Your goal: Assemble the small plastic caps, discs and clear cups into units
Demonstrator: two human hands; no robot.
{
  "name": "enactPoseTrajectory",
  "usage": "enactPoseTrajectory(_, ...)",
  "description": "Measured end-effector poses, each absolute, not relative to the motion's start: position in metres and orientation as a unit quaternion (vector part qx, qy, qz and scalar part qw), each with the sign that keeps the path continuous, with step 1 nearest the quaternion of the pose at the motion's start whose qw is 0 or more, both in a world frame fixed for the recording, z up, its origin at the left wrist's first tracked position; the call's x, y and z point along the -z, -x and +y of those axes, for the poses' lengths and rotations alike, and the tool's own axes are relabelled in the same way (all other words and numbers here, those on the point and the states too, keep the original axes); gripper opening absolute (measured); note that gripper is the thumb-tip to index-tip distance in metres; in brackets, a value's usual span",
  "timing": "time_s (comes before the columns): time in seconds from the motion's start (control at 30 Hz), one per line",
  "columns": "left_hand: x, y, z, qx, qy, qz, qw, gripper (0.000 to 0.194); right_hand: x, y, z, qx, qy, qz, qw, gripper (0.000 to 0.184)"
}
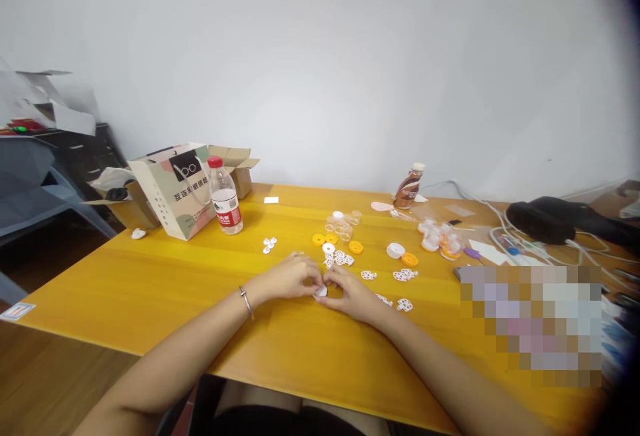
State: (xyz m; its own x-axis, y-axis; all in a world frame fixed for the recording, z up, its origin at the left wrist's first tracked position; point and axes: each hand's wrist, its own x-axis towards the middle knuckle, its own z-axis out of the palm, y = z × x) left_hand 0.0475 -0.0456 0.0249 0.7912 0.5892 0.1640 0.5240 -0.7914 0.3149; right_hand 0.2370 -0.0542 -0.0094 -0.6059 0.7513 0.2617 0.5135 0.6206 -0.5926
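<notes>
My left hand and my right hand meet over the table, fingers closed on a small white round piece. Its exact kind is partly hidden by my fingers. Just beyond them lie white cut-out plastic pieces, a white ring-like disc and yellow round discs. Farther back is a cluster of clear round cups. Several small white round pieces lie left of my hands. More white cut-out pieces are beside my right wrist.
On the yellow table stand a paper bag, a water bottle and a brown drink bottle. At right are a white round case, a yellow disc, clear-and-orange cases, cables and a black bag.
</notes>
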Motion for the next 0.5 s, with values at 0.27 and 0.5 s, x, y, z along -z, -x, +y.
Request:
enactPoseTrajectory(0.27, -0.0222, -0.0522, -0.0474, -0.133, -0.930, 0.330, 0.093, 0.015, 0.0091, -0.2368, -0.0536, -0.241, 0.362, -0.864, 0.253, 0.012)
enactPoseTrajectory(0.5, -0.0246, -0.0557, -0.0501, -0.107, -0.921, 0.357, 0.117, 0.009, 0.0113, -0.2362, -0.0523, -0.242, 0.370, -0.862, 0.248, 0.013)
